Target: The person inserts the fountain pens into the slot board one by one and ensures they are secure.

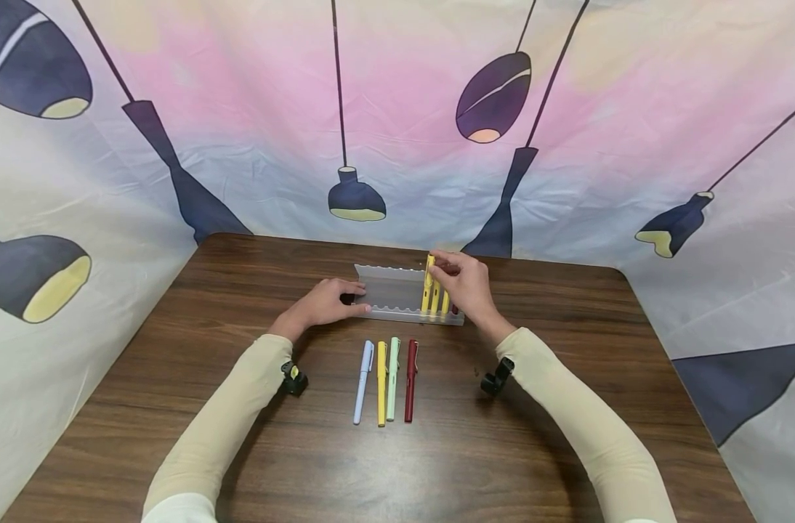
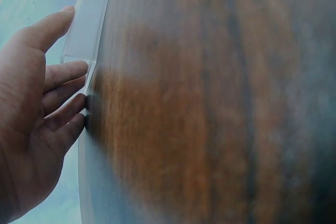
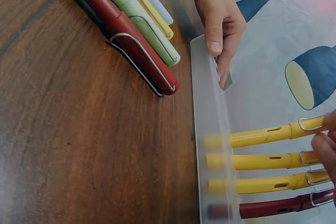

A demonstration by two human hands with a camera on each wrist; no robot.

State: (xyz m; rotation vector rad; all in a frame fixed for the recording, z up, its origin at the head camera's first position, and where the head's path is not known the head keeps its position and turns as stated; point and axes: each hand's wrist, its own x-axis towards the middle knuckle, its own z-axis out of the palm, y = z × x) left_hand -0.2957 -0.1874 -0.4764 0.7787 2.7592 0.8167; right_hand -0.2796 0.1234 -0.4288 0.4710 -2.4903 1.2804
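Observation:
A translucent plastic pen stand [image 1: 391,291] with scalloped edges sits toward the back of the table. My left hand [image 1: 328,301] holds its left end, thumb at the front corner and fingers behind. With thumb and fingertips, my right hand [image 1: 466,283] pinches the capped top of a yellow pen [image 3: 268,134], whose lower end is behind the stand's frosted front lip. Beside that pen, two more yellow pens [image 3: 262,161] and a dark red pen [image 3: 273,206] lean in the stand at its right end. The right hand partly covers them in the head view.
In front of the stand lie a light blue pen [image 1: 363,381], a yellow pen [image 1: 381,385], a mint green pen [image 1: 393,378] and a dark red pen [image 1: 411,381], side by side on the wooden table [image 1: 240,290]. A lamp-patterned cloth [image 1: 410,94] hangs behind.

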